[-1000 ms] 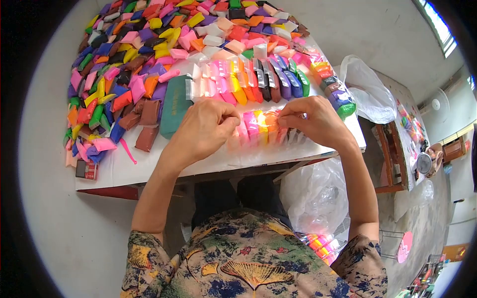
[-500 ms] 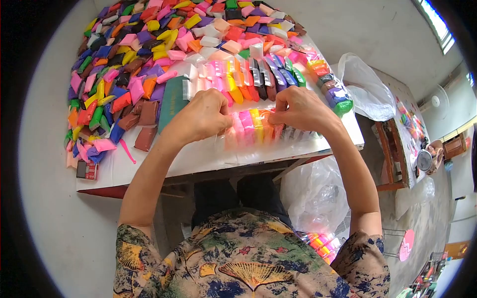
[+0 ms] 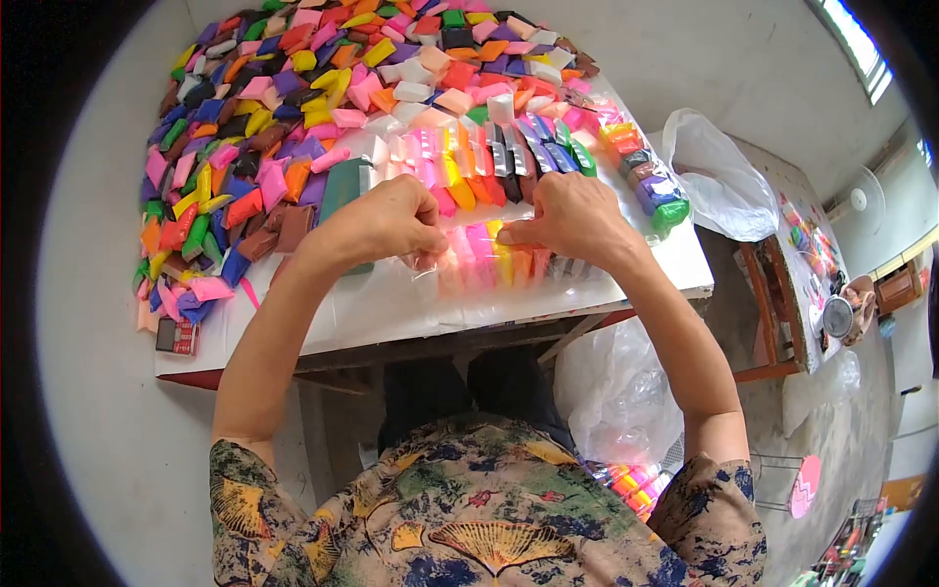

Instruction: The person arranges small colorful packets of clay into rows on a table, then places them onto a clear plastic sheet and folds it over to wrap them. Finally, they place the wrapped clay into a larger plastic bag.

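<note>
My left hand [image 3: 403, 220] pinches the left end of a clear plastic bag [image 3: 468, 262] near the table's front edge. Inside the bag lies a row of pink, yellow and orange packets, with darker ones at its right end. Over the bag's middle, my right hand [image 3: 562, 213] is closed, thumb and fingers pressed on the plastic by the yellow packet. Just behind the hands stretches a row of colored packets [image 3: 455, 181], from pale pink through red, black and brown to blue and green. A dark green flat piece [image 3: 340, 191] lies beside my left wrist.
Many loose colored packets [image 3: 264, 127] are heaped over the back and left of the white table [image 3: 391, 311]. A filled bag [image 3: 650, 186] lies at the right edge, near an empty clear bag [image 3: 719, 186]. A small red and black object [image 3: 178, 336] sits at the front left corner.
My left hand has shifted slightly left along the bag, to its end. My right hand has also moved left, from the orange packets toward the yellow one.
</note>
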The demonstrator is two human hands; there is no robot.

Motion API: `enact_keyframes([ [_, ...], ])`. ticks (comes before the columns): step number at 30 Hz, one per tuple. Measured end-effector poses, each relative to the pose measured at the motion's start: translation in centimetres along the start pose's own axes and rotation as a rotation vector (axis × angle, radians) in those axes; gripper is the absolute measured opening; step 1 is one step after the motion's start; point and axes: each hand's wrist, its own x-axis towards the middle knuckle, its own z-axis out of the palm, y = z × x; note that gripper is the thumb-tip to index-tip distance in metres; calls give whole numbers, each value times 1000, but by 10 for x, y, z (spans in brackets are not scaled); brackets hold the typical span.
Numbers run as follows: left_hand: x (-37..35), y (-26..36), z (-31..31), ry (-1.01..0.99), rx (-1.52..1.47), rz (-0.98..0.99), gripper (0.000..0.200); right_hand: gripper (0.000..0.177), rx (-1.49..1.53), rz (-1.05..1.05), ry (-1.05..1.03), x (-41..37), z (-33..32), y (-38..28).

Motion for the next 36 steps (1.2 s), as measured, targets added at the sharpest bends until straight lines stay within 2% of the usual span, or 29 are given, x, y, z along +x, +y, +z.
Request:
enact_keyframes([
  [3, -14, -1, -11, 149, 301, -55, 13, 56, 2, 11, -23, 1, 0, -1],
  [6, -48, 8, 2, 547, 1094, 53, 12, 53, -11, -9, -3, 2, 0, 0],
  [9, -65, 67, 29, 788, 734, 147, 18, 50, -15, -29, 17, 0, 2, 0],
  [12, -26, 56, 59, 688, 502, 530, 20, 48, -16, -70, 48, 1, 7, 2],
  [14, 10, 27, 77, 641, 349, 542, 23, 46, -13, -102, 101, 1, 12, 7],
  [17, 22, 14, 90, 585, 222, 455, 23, 42, 82, -115, -81, -2, -9, 17],
  [20, 18, 17, 93, 586, 271, 449, 23, 38, 410, -164, -194, -13, -23, 46],
  [21, 17, 18, 94, 582, 279, 447, 23, 34, 393, -242, -143, -21, -32, 51],
  [24, 16, 20, 94, 576, 304, 439, 22, 29, 239, -245, -92, -42, -42, 61],
  [25, 17, 20, 94, 571, 306, 435, 22, 24, 243, -215, -76, -48, -42, 62],
  [28, 18, 20, 95, 572, 309, 433, 22, 26, 263, -222, -94, -48, -36, 72],
  [32, 17, 22, 94, 539, 268, 434, 20, 19, 392, -278, -11, -45, -24, 81],
  [36, 20, 21, 93, 533, 251, 473, 15, 17, 444, -196, -82, -45, -31, 82],
])
